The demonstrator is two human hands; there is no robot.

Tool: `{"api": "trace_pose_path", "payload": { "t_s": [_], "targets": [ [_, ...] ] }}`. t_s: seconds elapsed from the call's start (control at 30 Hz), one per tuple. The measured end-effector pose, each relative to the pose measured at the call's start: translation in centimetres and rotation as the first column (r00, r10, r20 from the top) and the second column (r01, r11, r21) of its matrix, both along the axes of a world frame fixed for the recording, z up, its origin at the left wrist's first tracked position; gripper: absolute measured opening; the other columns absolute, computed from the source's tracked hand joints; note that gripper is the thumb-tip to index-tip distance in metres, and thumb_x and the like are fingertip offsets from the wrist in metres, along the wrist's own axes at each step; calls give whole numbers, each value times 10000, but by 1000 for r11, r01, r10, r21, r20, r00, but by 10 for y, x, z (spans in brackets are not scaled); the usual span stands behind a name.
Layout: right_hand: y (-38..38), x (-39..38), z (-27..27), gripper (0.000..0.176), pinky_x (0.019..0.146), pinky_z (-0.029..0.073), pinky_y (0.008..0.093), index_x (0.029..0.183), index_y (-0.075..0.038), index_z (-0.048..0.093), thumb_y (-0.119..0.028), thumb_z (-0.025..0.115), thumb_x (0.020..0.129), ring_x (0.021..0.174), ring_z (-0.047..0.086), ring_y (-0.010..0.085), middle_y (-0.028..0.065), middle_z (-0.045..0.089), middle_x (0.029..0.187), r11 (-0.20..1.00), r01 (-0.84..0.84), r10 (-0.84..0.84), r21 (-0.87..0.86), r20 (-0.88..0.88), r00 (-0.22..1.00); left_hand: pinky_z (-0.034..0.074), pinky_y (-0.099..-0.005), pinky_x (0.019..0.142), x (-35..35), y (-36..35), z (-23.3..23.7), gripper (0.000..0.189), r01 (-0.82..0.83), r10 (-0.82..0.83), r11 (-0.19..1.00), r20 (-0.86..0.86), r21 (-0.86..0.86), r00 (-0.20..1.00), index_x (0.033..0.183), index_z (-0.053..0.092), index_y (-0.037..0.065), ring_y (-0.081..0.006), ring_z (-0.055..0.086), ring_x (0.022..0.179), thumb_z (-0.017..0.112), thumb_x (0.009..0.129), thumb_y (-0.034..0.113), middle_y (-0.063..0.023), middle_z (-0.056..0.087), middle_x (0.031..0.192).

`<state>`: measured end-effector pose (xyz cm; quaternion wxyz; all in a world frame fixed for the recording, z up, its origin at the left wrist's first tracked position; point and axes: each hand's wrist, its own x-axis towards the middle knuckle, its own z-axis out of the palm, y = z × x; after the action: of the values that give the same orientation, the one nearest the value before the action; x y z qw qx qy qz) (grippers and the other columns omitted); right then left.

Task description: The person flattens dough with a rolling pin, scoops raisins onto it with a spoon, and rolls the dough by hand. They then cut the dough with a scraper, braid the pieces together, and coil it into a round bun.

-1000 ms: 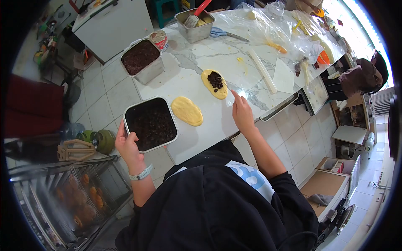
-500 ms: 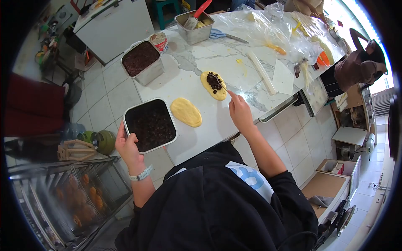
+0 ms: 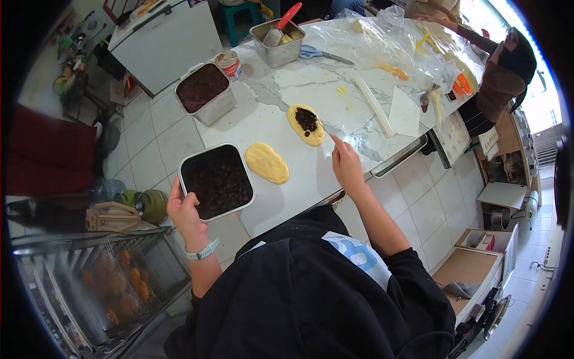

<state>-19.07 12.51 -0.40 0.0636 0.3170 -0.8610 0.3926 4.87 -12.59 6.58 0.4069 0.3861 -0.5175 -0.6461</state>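
Observation:
My left hand [image 3: 186,212] grips the near-left edge of a square metal tin [image 3: 248,200] of dark raisin-like pieces, held beside the table. My right hand [image 3: 347,164] is closed around a thin spoon, just right of an oval of yellow dough [image 3: 293,122]; much of the spoon is hidden or too thin to make out. Dark pieces [image 3: 307,119] lie heaped on that dough. A second, bare dough oval [image 3: 266,163] rests on the marble table [image 3: 311,191] between the tin and the topped one.
Behind the tin stand a metal container of dark filling [image 3: 222,106] and a can [image 3: 228,64]. Farther back are a container with a red-handled grater [image 3: 281,55], blue scissors [image 3: 311,52] and plastic bags [image 3: 382,42]. At the far right, a person [image 3: 502,78] reaches over the table.
My right hand has drawn slightly back from the topped dough, and the spoon has left the dark pieces. The person at the far right has leaned in and stretched an arm over the table.

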Motion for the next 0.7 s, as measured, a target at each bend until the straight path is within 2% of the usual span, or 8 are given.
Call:
{"api": "trace_pose_path", "payload": {
  "t_s": [0.1,0.33,0.43,0.5,0.6,0.7],
  "targets": [
    [0,18,4,360,641,444,380,1201,-45,518,11,492,847,690,543,307,165,546,790,1000,15,-14,-5,69,998,360,-162,534,-1,0,-2,619,-5,5,1000,-1,0,1000,1269,478,-58,-61,538,724,420,658,-141,-58,626,1020],
    [6,16,6,379,628,440,380,1219,-47,505,22,485,847,685,540,305,164,538,787,999,54,-54,-8,14,998,366,-169,525,-2,1,-2,624,17,-17,1000,-23,13,1000,1275,466,-65,-61,531,710,429,658,-144,-66,625,1024],
    [11,20,5,387,621,436,391,1228,-52,500,20,485,848,674,533,310,162,525,772,999,42,-42,31,4,999,368,-171,527,-2,2,-3,618,-6,6,1000,16,0,1000,1273,469,-64,-61,529,706,431,661,-143,-67,624,1035],
    [17,33,9,375,653,466,433,1233,-58,481,-29,481,860,739,563,350,174,534,846,992,42,-52,115,82,995,370,-171,529,-1,3,-1,618,-2,2,1000,16,-3,1000,1274,468,-64,-61,529,707,432,661,-142,-69,623,1043],
    [22,47,6,383,655,466,433,1238,-49,478,-24,481,857,738,562,351,172,531,840,987,59,-69,147,63,996,372,-171,533,-2,7,2,620,1,-1,1000,10,5,1000,1275,466,-66,-62,529,708,434,661,-142,-72,623,1055],
    [24,47,8,386,664,469,430,1243,-44,474,-26,478,857,744,563,352,170,532,840,992,82,-86,99,42,995,372,-171,534,-2,8,1,621,3,-3,1000,2,16,1000,1275,464,-68,-65,530,709,436,659,-142,-73,623,1059]
  ]
}}
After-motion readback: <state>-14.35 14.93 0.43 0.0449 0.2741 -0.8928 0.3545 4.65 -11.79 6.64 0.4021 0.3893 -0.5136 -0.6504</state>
